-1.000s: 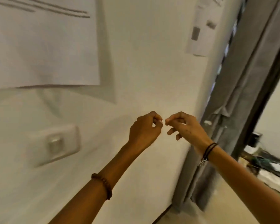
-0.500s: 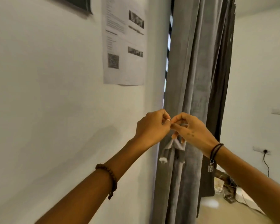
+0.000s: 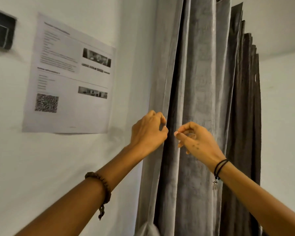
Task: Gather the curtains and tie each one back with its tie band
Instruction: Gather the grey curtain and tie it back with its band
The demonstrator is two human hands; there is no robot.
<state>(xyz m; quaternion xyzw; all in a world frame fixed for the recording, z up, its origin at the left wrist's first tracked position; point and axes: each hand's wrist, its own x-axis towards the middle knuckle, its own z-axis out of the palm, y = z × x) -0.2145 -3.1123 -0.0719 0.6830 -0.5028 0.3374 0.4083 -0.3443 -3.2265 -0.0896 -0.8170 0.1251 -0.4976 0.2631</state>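
Beside wall [image 3: 134, 65], curtain [image 3: 199, 82] hangs, long axis vertical.

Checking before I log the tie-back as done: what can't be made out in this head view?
All in the head view:
Tie band: none identifiable; a pale scrap at the bottom edge is cut off.
Left hand and right hand: curled fingers hide whether they pinch anything.
Curtain: top and hem run out of frame.
Printed sheet: text blurred, unreadable.

Curtain [image 3: 203, 82] straight ahead, wall [image 3: 92, 159] close left
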